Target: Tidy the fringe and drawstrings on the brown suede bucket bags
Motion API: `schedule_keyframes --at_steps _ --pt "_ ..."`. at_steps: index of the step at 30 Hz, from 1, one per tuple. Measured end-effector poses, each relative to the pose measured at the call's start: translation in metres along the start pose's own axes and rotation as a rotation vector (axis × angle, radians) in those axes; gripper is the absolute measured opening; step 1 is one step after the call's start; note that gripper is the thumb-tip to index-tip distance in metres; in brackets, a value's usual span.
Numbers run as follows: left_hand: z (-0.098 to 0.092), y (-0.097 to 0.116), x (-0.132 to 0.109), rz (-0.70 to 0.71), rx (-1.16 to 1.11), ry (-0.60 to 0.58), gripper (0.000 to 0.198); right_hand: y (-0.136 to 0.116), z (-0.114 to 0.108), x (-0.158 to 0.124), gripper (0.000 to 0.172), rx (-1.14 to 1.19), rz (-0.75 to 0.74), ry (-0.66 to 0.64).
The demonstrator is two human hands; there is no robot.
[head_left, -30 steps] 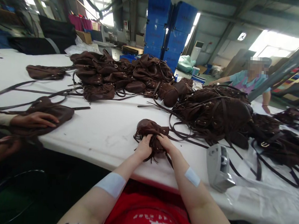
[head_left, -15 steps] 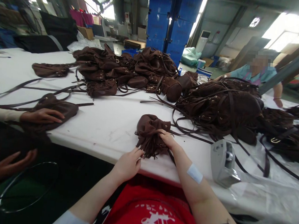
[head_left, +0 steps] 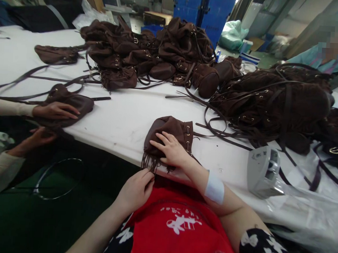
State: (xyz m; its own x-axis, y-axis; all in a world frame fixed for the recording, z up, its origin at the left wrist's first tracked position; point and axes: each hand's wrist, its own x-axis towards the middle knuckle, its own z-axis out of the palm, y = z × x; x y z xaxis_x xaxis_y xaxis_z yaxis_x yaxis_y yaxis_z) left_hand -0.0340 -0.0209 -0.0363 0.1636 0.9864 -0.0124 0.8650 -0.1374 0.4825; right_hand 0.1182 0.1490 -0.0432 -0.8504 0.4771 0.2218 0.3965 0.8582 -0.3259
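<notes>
A small dark-brown drawstring bag (head_left: pixel 169 127) with metal eyelets lies on its side at the near edge of the white table. My right hand (head_left: pixel 171 150) rests on top of it, fingers spread over the bag's side. At the table edge, my left hand (head_left: pixel 138 186) is closed, thumb and fingers pinched at the lower ends of the bag's fringe (head_left: pixel 149 160). The exact strands between those fingertips are too small to make out. From the bag's eyelet end a thin strap (head_left: pixel 203 134) runs to the right.
Piles of similar brown bags (head_left: pixel 133 59) fill the table's back and right (head_left: pixel 273 98). A grey tape dispenser (head_left: pixel 262 172) stands right, beside clear plastic sheeting (head_left: pixel 303 215). At left, a co-worker's hand (head_left: pixel 58 111) lies on another bag (head_left: pixel 83 104). Another person (head_left: pixel 331 52) is at far right.
My right hand has moved from the gathered eyelet end onto the bag's side, fingers now spread. The bag lies flatter and turned, its fringe hanging toward my left hand. The view has tilted down.
</notes>
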Motion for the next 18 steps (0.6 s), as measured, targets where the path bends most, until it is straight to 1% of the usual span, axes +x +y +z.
schedule_keyframes --at_steps 2,4,6,8,10,12,13,15,17,18 --pt "-0.006 0.005 -0.001 0.005 0.013 0.028 0.016 -0.002 0.009 0.014 0.076 -0.004 0.022 -0.022" --pt "-0.009 0.009 -0.004 -0.004 0.035 0.03 0.015 0.005 0.016 0.026 0.069 0.006 0.128 -0.012" --pt "-0.008 0.01 -0.012 -0.011 0.036 -0.025 0.018 0.017 0.021 0.036 0.064 0.014 0.26 0.028" --pt "-0.004 0.008 -0.021 -0.028 0.015 -0.102 0.021 0.03 0.022 0.043 0.064 0.024 0.364 0.075" --pt "0.0 0.004 -0.026 -0.07 -0.002 -0.125 0.021 0.041 0.022 0.046 0.066 0.058 0.399 0.098" --pt "0.003 -0.003 -0.023 -0.108 -0.017 -0.06 0.018 0.048 0.022 0.047 0.066 0.113 0.386 0.106" --pt "0.003 -0.006 -0.018 -0.108 -0.027 -0.009 0.016 0.05 0.023 0.047 0.065 0.143 0.379 0.118" --pt "0.004 -0.012 0.002 -0.052 -0.035 0.104 0.015 0.055 0.023 0.047 0.062 0.216 0.368 0.145" --pt "0.006 -0.017 0.031 0.029 -0.015 0.187 0.025 0.06 0.021 0.046 0.056 0.342 0.341 0.146" --pt "0.008 -0.017 0.048 0.06 0.002 0.208 0.032 0.062 0.019 0.045 0.052 0.429 0.326 0.137"
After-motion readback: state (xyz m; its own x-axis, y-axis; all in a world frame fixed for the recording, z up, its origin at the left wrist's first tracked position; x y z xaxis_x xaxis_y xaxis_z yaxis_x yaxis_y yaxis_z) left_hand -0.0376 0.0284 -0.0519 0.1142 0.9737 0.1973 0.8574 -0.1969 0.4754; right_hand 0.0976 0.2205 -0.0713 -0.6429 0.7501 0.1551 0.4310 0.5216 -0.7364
